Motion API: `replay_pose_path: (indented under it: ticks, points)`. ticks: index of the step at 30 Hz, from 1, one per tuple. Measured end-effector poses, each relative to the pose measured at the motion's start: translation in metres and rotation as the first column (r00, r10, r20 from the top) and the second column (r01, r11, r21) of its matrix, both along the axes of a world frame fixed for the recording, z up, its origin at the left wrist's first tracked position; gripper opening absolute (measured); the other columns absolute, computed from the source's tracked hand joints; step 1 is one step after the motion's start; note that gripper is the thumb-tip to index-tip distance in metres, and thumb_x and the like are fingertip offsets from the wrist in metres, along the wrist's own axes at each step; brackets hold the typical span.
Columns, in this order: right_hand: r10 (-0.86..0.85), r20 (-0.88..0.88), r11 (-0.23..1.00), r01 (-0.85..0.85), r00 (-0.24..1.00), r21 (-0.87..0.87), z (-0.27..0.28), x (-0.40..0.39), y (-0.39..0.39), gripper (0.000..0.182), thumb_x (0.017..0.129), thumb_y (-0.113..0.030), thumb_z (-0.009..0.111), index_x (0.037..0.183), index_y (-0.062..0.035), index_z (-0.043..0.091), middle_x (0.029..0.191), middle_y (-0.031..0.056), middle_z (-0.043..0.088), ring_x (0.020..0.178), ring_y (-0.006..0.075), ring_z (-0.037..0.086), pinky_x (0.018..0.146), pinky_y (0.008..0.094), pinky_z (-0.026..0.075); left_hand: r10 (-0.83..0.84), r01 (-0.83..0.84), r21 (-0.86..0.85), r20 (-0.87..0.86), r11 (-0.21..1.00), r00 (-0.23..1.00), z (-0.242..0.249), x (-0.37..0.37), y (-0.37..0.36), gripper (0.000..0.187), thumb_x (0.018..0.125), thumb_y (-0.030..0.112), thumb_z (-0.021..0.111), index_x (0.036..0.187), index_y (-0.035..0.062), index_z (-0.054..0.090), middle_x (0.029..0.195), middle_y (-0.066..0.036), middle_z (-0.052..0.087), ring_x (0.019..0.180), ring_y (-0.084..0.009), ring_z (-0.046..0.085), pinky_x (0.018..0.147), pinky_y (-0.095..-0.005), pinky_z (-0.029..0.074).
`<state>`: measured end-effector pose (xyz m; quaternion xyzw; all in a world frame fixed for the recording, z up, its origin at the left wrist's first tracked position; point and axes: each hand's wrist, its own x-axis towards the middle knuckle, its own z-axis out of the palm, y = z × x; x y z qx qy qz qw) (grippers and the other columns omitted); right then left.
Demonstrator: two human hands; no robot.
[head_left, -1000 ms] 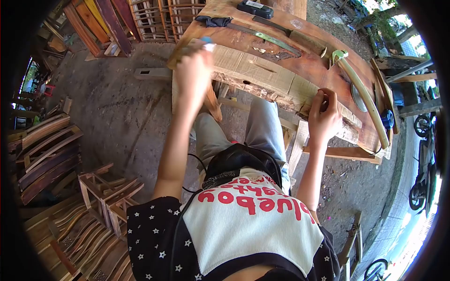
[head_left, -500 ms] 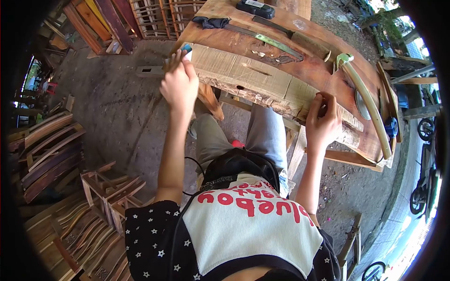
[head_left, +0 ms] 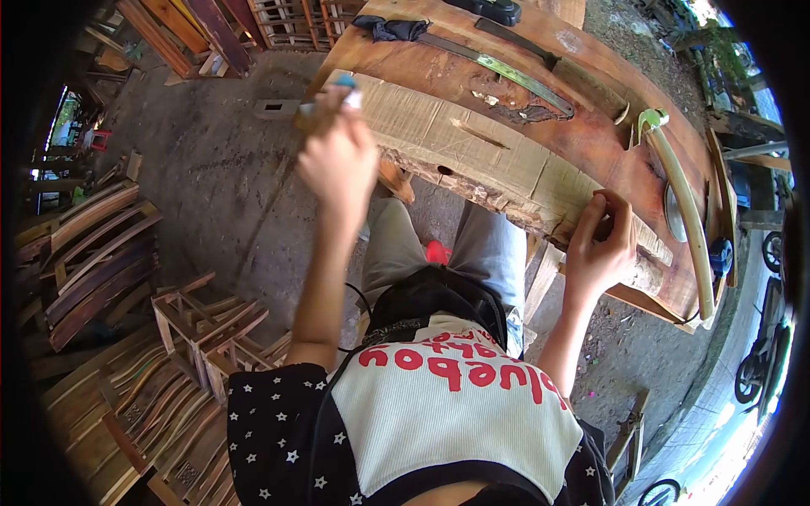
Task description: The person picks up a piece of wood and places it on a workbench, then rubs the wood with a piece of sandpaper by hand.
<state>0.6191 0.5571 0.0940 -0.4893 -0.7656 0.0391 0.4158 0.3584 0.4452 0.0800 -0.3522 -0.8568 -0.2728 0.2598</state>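
Note:
A long, rough-edged wooden plank [head_left: 472, 143] lies along the near edge of the wooden table [head_left: 658, 173]. At its left end, my left hand [head_left: 337, 164] is closed around a small blue-and-white object [head_left: 348, 88], smeared by motion; its kind cannot be made out. My right hand [head_left: 601, 249] grips the plank's near edge towards the right end, fingers curled over the top. Behind the plank lie a long flat metal strip [head_left: 523, 83] with green on it and a blade with a wooden handle [head_left: 591, 88]. A hammer [head_left: 679, 194] with a green head and curved handle lies at the right.
A dark cloth [head_left: 392, 28] and a black case [head_left: 498, 10] lie at the table's far side. Slatted wooden furniture parts [head_left: 156, 430] and curved wooden pieces [head_left: 97, 261] stand on the left. A blue item [head_left: 720, 255] sits at the table's right edge. Motorbikes [head_left: 759, 337] stand outside.
The view has shifted, so table and plank appear further right and slightly lower. My left hand has moved slightly at the plank's left end and is now blurred. My right hand keeps its grip.

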Motion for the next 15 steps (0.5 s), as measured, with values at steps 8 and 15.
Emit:
replay_pose_path:
  ticks: [8,15]
  points:
    - [0.013,-0.023,1.000,-0.014,1.000,-0.007,-0.002,0.004,-0.001,0.009,0.091,-0.016,0.063,0.088,-0.0093,0.068,0.073,0.0022,0.064,0.061,0.0180,0.058,0.057,0.0331,0.046,-0.416,0.430,0.020,-0.214,0.903,0.884,-0.013,0.032,0.003,0.027,0.097,0.017,0.047,0.109,0.0067,0.069,0.107,-0.007,0.073,0.100,-0.0250,0.071,0.087,-0.0420,0.058]
    - [-0.006,-0.001,0.999,0.006,1.000,-0.032,0.000,0.001,-0.001,0.008,0.090,-0.014,0.063,0.089,-0.0088,0.068,0.073,0.0022,0.064,0.060,0.0176,0.057,0.057,0.0327,0.045,-0.283,0.298,0.084,-0.158,0.951,0.946,-0.025,0.047,0.011,0.035,0.099,0.024,0.043,0.111,0.0045,0.069,0.110,-0.014,0.072,0.099,-0.0273,0.071,0.074,-0.0342,0.060]
